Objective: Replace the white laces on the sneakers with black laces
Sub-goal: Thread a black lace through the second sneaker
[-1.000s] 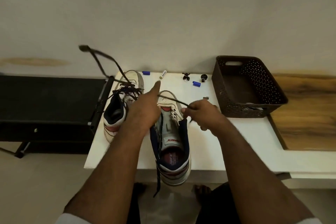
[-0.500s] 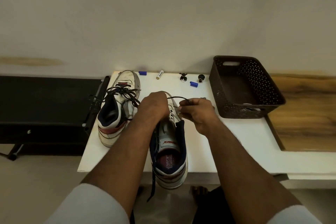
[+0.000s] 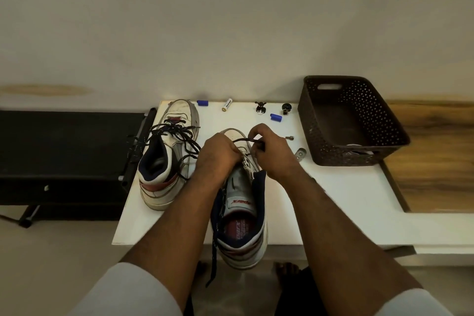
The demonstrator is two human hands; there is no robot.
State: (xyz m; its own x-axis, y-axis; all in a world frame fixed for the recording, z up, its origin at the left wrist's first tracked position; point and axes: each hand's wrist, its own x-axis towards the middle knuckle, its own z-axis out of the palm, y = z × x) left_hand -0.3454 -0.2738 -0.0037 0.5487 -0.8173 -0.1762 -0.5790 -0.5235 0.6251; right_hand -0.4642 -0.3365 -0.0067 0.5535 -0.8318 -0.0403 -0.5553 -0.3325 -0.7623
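Centrally, a white surface (image 3: pixel 333 202) is seen against a pale wall, with a black bench (image 3: pixel 64 156) to its left and a wood-grain top (image 3: pixel 436 161) to its right. At the far right of the surface a dark perforated basket (image 3: pixel 331 136) is set.

Two high-top sneakers are carried by the surface. The left sneaker (image 3: pixel 166 161) is placed toe to the wall and is already threaded with a black lace (image 3: pixel 177 133), whose loose loops are spread over its tongue. The right sneaker (image 3: pixel 241 215) is placed nearer, its heel overhanging the near edge, and a second black lace (image 3: pixel 214 259) is seen hanging down past that edge on its left side.

Both forearms are stretched forward from white sleeves and are brought together over the forefoot of the right sneaker. The left hand (image 3: pixel 220 154) is curled knuckles up over the eyelet area; whether lace is gripped under it cannot be told. The right hand (image 3: pixel 274 151) is bent inward at the wrist, and a loop of lace is pinched between its thumb and fingers just above the toe.

Along the wall edge small items are laid: two blue caps (image 3: pixel 276 118), a battery (image 3: pixel 227 104), two tiny dark figures (image 3: pixel 260 107), and a metal piece (image 3: pixel 300 154) beside the basket.
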